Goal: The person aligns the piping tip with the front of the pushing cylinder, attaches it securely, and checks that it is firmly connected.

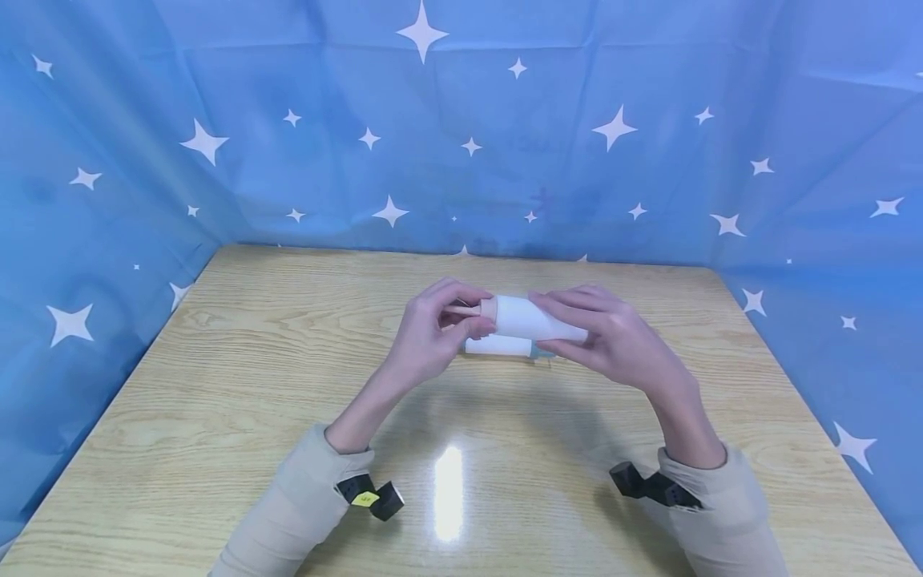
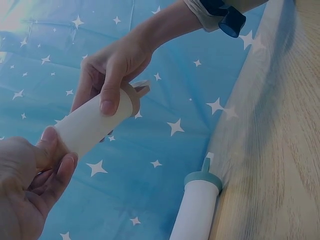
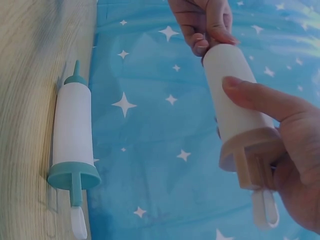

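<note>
Both hands hold a white tube (image 1: pixel 515 316) with beige ends above the table. My left hand (image 1: pixel 436 324) pinches its narrow beige end, from which a thin stem sticks out. Around the white body, toward the other end, my right hand (image 1: pixel 606 328) has its fingers and thumb wrapped. The right wrist view shows that end's wide beige flange (image 3: pixel 250 142) with a handle and a pale loop (image 3: pixel 265 210). A similar white tube with teal ends (image 3: pixel 73 125) lies on its side on the table, partly hidden behind the held tube in the head view.
The wood-grain table (image 1: pixel 252 361) carries a bright light reflection near its front. A blue curtain (image 1: pixel 324 120) with white stars hangs along its back and sides. Small black cameras (image 1: pixel 371 493) sit on both sleeves.
</note>
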The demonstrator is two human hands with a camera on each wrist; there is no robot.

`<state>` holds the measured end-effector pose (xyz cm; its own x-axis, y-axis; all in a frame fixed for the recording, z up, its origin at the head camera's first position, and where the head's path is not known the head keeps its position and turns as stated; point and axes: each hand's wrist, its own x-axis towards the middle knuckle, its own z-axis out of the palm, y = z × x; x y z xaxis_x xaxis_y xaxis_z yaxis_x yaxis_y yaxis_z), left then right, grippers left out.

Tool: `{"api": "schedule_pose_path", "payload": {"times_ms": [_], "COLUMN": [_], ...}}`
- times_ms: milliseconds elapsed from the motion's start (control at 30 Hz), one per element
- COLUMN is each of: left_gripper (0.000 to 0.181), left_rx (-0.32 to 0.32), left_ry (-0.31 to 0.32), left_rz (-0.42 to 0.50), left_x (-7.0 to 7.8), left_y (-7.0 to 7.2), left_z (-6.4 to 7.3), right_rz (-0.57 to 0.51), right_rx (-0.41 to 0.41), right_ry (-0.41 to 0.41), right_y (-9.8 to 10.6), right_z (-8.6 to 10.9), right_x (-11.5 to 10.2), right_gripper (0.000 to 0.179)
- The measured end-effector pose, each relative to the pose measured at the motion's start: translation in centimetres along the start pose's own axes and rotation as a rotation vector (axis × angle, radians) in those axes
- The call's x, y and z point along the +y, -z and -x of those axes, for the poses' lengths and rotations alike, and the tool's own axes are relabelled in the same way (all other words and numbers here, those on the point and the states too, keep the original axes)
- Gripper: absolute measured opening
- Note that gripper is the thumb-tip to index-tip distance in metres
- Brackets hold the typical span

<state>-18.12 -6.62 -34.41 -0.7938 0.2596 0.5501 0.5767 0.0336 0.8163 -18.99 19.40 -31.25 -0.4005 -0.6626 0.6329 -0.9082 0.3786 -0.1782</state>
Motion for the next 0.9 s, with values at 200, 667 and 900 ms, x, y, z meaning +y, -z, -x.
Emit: {"api": "schedule_pose_path", "payload": {"times_ms": [200,667,900], "left_gripper": [0.024,0.025,0.024], "left_rx": [0.000,0.014,0.027], "left_ry": [-0.043,-0.032,0.006], "left_rz": [-0.021,-0.028,-0.028], "left_x": [-0.11,-0.05,0.03], "left_y": [0.00,0.11,0.22], "left_z": [0.06,0.09,0.02], "right_rz": [-0.009,0.000,-0.012], "right_rx": [-0.027,-0.038,-0.020], "right_ry": [-0.009,-0.071,-0.089], "right_y": [0.13,-0.07,-0.16], "right_z": [0.14,0.29,0.33], "right_x": [0.03,0.32,0.49], "right_gripper": [0.050,0.056,0.052]}}
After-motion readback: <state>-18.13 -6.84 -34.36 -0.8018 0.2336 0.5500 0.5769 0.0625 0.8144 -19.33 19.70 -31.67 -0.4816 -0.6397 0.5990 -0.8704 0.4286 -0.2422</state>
